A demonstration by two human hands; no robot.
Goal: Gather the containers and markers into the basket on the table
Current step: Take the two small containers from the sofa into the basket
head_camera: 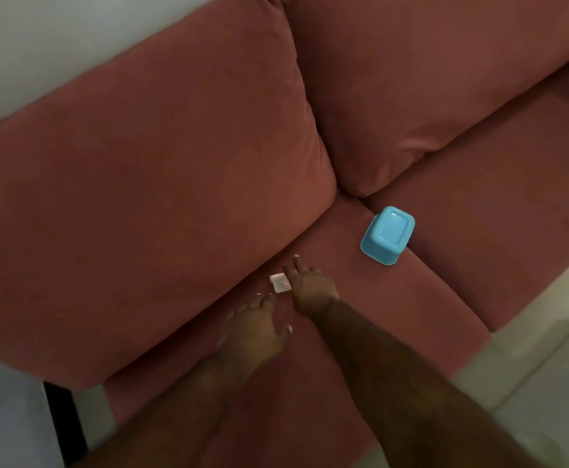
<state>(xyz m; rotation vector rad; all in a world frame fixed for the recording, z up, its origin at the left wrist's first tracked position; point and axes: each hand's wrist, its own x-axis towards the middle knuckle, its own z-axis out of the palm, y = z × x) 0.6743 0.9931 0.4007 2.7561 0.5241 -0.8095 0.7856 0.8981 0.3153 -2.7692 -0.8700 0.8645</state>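
- We are early in the job, as far as we can judge: neither the basket nor its worktop is in view, no markers show, and two containers still lie on the sofa (175,157).
- Our right hand (313,288) reaches over a small white container (279,283) lying where the seat cushion meets the back cushion; its grip is spread wide and closed on nothing, fingers just touching or overlapping the box's near end. We cannot tell which.
- Our left hand (254,327) hovers just beside it, toward the seat's front edge, grip wide too and empty.
- The white box is small, flat and rectangular with rounded corners and a tiny printed label; it looks like hard plastic.
- A light blue plastic tub (387,235) sits upside down on the seam between the two seat cushions, glossy, rectangular, tapering to its base.
- The sofa is soft, matte, dusty-red fabric, plump and faintly creased.
- Left to do: pick up both containers, find the markers, carry everything to the basket.
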